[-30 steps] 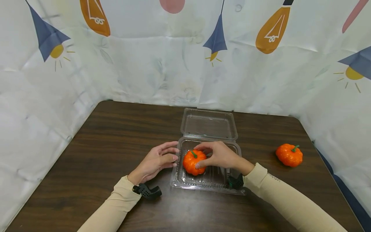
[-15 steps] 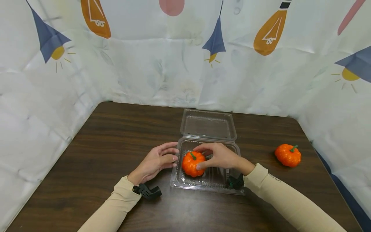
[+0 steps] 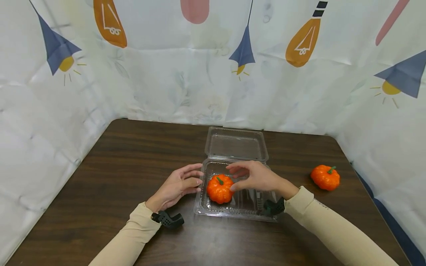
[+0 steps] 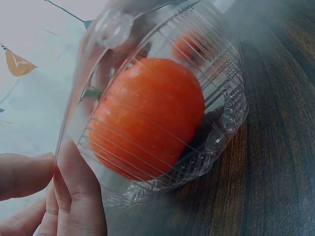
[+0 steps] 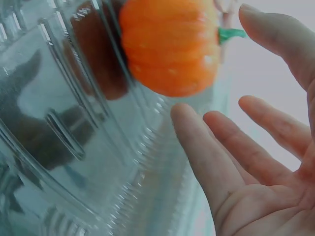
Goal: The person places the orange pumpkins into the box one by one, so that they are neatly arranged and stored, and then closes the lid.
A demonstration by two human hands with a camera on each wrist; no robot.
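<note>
An orange pumpkin (image 3: 220, 188) with a green stem sits in the left part of a clear plastic box (image 3: 246, 210), whose lid (image 3: 237, 145) lies folded back behind it. My left hand (image 3: 176, 187) is at the box's left rim; in the left wrist view the thumb and fingers of the hand (image 4: 74, 191) pinch that rim, with the pumpkin (image 4: 150, 118) seen through the wall. Just right of the pumpkin, my right hand (image 3: 257, 177) hovers over the box. The right wrist view shows that hand (image 5: 256, 182) with fingers spread beside the pumpkin (image 5: 170, 46), holding nothing.
A second orange pumpkin (image 3: 325, 177) lies on the brown wooden table (image 3: 139, 147), to the right of the box. A white printed cloth (image 3: 159, 85) hangs behind the table and along its sides.
My right hand has let go of the pumpkin in the box and moved slightly to the right. The left hand keeps its place at the rim. The head view has shifted a little.
</note>
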